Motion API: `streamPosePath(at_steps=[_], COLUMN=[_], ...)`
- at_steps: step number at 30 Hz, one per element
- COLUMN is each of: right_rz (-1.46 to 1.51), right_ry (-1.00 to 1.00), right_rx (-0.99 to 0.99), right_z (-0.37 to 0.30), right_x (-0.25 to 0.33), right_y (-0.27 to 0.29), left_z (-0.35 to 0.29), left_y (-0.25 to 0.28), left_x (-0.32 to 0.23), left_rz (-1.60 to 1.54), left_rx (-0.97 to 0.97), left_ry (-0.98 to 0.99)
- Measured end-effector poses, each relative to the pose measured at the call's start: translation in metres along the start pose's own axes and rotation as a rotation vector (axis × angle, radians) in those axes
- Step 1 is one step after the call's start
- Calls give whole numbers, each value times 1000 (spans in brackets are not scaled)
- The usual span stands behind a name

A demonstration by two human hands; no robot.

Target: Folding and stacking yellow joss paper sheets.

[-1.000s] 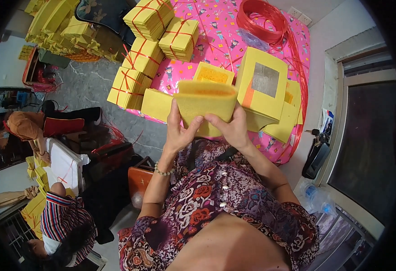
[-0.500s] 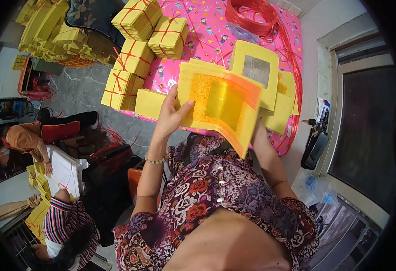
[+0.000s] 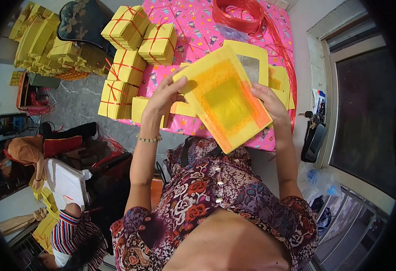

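Note:
My two hands hold a thin stack of yellow joss paper (image 3: 227, 104) tilted above the front of the pink table. Its face has an orange print around a shiny gold square. My left hand (image 3: 165, 95) pinches the upper left edge, thumb on top. My right hand (image 3: 271, 103) grips the right edge with the thumb on the face and the other fingers partly hidden. Behind the stack lies yellow paper with a silvery-grey square (image 3: 252, 67), partly covered. Next to my left hand, low yellow paper piles (image 3: 139, 108) rest at the table's front edge.
Yellow paper bundles tied with red cord (image 3: 128, 67) line the table's (image 3: 198, 31) left side. A coil of red plastic cord (image 3: 241, 20) lies at the back, strands trailing down the right edge. Two people work at a white-topped surface (image 3: 64, 180) at the left. A window (image 3: 365, 108) stands at right.
The stack has turned from a bent, half-opened position to a flatter tilt. My right hand has come from behind it to its right edge. My left hand has shifted slightly left.

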State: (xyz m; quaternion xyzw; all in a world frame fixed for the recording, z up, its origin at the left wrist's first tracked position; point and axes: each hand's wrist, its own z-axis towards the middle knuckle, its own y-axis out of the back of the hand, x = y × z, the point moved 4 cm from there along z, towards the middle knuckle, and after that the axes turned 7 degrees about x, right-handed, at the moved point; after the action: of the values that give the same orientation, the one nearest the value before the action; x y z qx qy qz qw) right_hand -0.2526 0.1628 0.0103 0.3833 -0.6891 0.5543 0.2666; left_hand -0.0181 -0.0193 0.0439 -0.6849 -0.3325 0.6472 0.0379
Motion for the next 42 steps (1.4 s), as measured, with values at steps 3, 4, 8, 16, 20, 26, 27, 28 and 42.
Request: streamPosePath(at_steps=[3, 4, 8, 16, 20, 26, 27, 28, 42], right_rz=[122, 130, 144, 259, 280, 296, 298, 286, 12], right_ry=[124, 152, 179, 196, 217, 242, 245, 249, 368], right_rx=[-120, -143, -223, -172, -170, -169, -177, -222, -352], right_z=[0, 0, -1, -5, -7, -8, -9, -9, -24], right_x=[2, 0, -14, -29, -36, -29, -32, -38, -11], right_y=[1, 4, 18, 27, 35, 22, 27, 35, 5], left_z=[4, 4, 12, 26, 31, 39, 41, 42, 53], left_y=[-3, -13, -38, -59, -67, -65, -66, -68, -81], left_x=[13, 15, 21, 29, 29, 38, 37, 36, 39], left_rz=[-166, -188, -127, -220, -294, -327, -332, -336, -419], left_rx=[44, 62, 12, 78, 158, 137, 126, 115, 65], left_ry=[-85, -138, -184, -192, -157, -161, -150, -140, -168])
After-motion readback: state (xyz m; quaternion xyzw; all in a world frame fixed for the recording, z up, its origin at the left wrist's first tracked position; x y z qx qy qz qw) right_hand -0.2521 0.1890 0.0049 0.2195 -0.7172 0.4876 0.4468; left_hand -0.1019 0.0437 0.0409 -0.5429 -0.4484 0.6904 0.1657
